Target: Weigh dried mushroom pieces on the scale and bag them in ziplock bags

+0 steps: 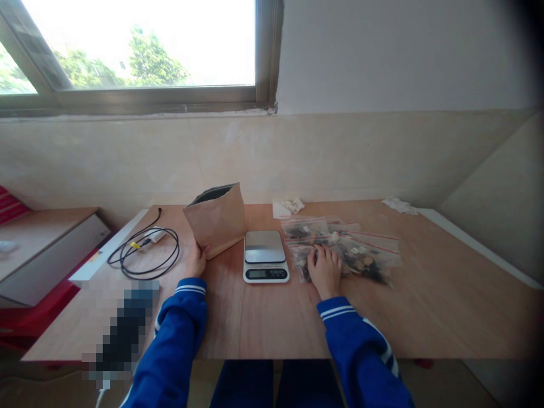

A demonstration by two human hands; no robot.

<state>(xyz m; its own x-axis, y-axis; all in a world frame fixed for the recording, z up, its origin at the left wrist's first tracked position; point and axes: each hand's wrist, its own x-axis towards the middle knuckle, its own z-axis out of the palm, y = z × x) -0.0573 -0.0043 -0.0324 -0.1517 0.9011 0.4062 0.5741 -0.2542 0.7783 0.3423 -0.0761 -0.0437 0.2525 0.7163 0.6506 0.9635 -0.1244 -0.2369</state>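
Note:
My left hand (pixel 196 261) is closed on the lower left corner of a brown kraft paper bag (pixel 219 222), with the thumb on its front. The bag stands a little tilted, its dark mouth gaping at the top. To its right sits a white kitchen scale (pixel 266 258) with a bare steel plate; its display is too small to read. My right hand (pixel 326 272) lies over a clear zip bag (pixel 302 262) at the front of an overlapping pile, fingers curled onto it. Another zip bag (pixel 365 262) beside that hand holds dark and tan dried pieces.
A coiled black cable (pixel 149 271) lies on the wooden table (pixel 263 328) at the left. In front of it is a pixelated dark object (pixel 125 328). Crumpled white tissue (pixel 293 205) rests by the wall, with more white paper (pixel 399 205) at the back right.

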